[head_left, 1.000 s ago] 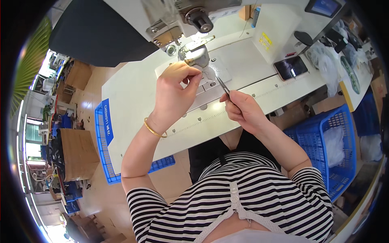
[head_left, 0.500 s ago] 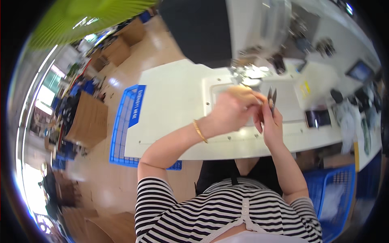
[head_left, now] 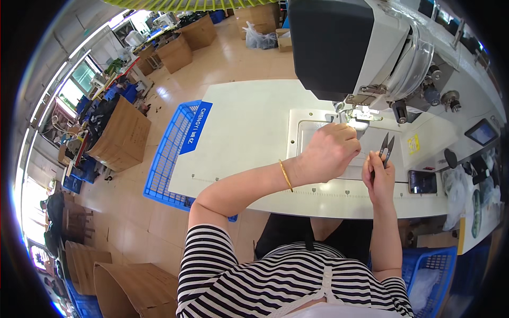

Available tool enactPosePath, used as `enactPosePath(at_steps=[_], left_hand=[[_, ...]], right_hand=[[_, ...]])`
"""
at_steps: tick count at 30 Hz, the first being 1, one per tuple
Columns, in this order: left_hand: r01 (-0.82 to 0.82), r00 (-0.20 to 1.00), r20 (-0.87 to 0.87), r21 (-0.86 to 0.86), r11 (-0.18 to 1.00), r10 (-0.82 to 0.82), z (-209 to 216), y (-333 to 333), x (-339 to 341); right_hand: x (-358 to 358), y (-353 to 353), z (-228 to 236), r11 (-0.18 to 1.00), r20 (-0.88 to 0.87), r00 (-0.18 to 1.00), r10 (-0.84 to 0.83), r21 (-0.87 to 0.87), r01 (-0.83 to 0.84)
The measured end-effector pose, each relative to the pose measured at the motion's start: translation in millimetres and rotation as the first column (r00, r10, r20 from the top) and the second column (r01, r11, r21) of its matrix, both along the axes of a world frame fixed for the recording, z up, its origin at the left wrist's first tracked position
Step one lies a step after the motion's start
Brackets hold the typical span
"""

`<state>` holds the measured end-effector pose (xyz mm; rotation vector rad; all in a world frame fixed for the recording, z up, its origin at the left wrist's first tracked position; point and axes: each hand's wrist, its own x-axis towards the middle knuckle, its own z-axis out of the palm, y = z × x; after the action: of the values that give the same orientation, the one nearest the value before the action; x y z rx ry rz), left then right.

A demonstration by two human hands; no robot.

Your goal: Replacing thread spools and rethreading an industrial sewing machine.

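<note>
My right hand [head_left: 380, 183] grips a pair of thread snips [head_left: 388, 148] over the front of the white sewing table [head_left: 244, 127]. The two dark, pointed blades stick up past my fingers, slightly apart. Just left of it, my left hand [head_left: 330, 153] is closed, knuckles up, with a gold bangle at the wrist. Whatever its fingers may pinch is hidden. Beyond both hands stands a sewing machine [head_left: 331, 47] with a dark head cover; its lit presser foot area [head_left: 362, 117] lies right behind my left hand. The two hands are apart.
A blue plastic basket [head_left: 159, 169] hangs at the table's left edge. On the right lie a dark phone [head_left: 422, 182] and clear plastic bags [head_left: 458, 196], with a small screen [head_left: 481, 132] behind. Another blue basket [head_left: 435, 265] stands below right. Cardboard boxes [head_left: 122, 135] line the floor at left.
My hands, close together before, have separated, and the right one with the snips has moved right. The view has shifted, and the machine now shows sharply.
</note>
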<state>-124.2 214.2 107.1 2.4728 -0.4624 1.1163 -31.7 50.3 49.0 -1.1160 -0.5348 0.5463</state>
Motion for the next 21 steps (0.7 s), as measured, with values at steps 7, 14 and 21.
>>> enactPosePath(at_steps=[7, 14, 21], left_hand=[[-0.007, 0.999, -0.043, -0.047, 0.999, 0.005, -1, 1, -1], [-0.018, 0.997, -0.077, -0.039, 0.999, 0.015, -4, -3, 4], [-0.044, 0.994, -0.101, -0.035, 0.998, 0.040, -7, -7, 4]], right_hand=[[8, -4, 2, 0.996, -0.024, 0.997, -0.073, -0.062, 0.071], [15, -8, -7, 0.989, -0.091, 0.995, 0.030, -0.144, -0.043], [22, -14, -22, 0.988, -0.120, 0.993, -0.018, -0.152, 0.000]])
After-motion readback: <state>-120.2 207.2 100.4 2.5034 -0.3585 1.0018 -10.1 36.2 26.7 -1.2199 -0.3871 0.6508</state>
